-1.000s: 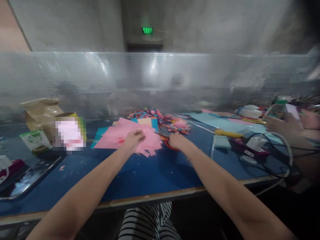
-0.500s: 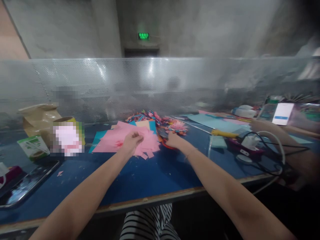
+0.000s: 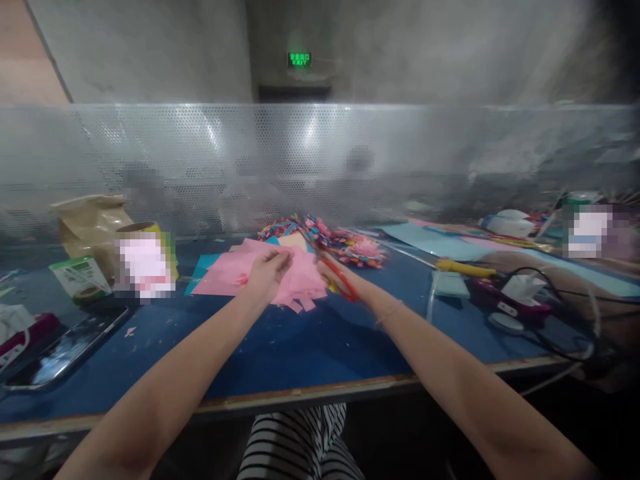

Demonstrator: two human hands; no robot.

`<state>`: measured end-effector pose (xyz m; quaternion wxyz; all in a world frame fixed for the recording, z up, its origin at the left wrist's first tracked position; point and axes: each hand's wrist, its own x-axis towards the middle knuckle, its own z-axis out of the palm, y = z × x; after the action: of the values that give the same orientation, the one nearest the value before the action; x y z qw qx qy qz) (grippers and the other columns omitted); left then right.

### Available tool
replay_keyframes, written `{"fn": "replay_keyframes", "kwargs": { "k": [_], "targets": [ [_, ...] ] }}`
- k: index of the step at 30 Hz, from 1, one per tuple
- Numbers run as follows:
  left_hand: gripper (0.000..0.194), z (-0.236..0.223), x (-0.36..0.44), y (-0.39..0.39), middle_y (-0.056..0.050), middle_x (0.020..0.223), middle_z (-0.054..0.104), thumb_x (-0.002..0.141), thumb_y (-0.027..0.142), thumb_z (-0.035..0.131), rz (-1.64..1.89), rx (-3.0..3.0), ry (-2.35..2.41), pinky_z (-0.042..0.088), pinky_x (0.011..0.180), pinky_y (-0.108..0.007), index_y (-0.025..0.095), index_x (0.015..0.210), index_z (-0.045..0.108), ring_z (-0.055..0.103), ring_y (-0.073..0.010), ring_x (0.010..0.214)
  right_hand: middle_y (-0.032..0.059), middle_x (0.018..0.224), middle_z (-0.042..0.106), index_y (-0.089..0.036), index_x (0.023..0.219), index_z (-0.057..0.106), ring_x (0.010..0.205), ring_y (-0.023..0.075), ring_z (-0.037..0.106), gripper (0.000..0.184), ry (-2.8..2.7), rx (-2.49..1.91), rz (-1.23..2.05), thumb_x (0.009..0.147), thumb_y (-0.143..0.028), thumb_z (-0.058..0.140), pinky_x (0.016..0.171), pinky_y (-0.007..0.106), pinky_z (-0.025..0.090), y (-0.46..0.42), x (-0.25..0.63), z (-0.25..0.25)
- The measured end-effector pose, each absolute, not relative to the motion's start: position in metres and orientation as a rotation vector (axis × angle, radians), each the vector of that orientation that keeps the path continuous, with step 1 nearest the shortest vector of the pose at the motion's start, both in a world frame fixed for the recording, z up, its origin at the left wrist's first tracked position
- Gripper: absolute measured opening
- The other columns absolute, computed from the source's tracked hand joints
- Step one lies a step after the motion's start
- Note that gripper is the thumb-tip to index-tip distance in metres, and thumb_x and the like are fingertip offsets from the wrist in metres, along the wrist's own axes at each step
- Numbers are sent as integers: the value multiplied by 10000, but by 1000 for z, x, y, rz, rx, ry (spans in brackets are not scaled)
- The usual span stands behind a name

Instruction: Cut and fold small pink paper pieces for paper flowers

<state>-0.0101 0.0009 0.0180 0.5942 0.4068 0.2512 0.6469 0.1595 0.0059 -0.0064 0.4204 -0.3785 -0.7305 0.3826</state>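
Note:
Over a pile of pink paper (image 3: 225,270), my left hand (image 3: 267,273) has its fingertips pinched together. Whatever is between them, if anything, is too small to make out. My right hand (image 3: 337,272) grips a pair of scissors with red-orange handles (image 3: 349,288). Their dark blades point up and to the left, over the back right of the pile. Blue and cream sheets show from under the pink ones, and cut pink strips stick out at its front edge. Just behind my right hand lies a heap of colourful cut-paper pieces (image 3: 363,250).
On the left are a phone (image 3: 67,350), a green-and-white box (image 3: 80,279), a brown paper bag (image 3: 93,223) and a yellow container, partly blurred. To the right lie light-blue sheets (image 3: 430,240), a yellow-handled tool (image 3: 465,269), a purple power strip (image 3: 527,313) with cables, and another person's arm.
My right hand has raised the scissors off the table, and they now angle toward the pink paper. My left hand stays over the pile. The camera view has shifted slightly.

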Motion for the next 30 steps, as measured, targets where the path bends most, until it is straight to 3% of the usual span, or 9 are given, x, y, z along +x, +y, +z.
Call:
{"fn": "replay_keyframes", "kwargs": {
  "k": [12, 30],
  "targets": [
    [159, 26, -4, -10, 24, 584, 563, 546, 115, 644, 1564, 956, 606, 441, 729, -227, 131, 575, 489, 543, -51, 587, -61, 572, 341, -194, 876, 385, 453, 49, 313, 409, -2000, -750, 998, 712, -569, 404, 414, 181, 294, -13, 149, -3],
    [176, 26, 1, -15, 10, 593, 590, 547, 101, 655, 1578, 916, 607, 457, 748, -225, 127, 544, 481, 578, -68, 626, -73, 516, 333, -192, 820, 390, 404, 43, 311, 332, -1990, -800, 940, 758, -517, 365, 386, 174, 291, -20, 143, 1]
  ]
}}
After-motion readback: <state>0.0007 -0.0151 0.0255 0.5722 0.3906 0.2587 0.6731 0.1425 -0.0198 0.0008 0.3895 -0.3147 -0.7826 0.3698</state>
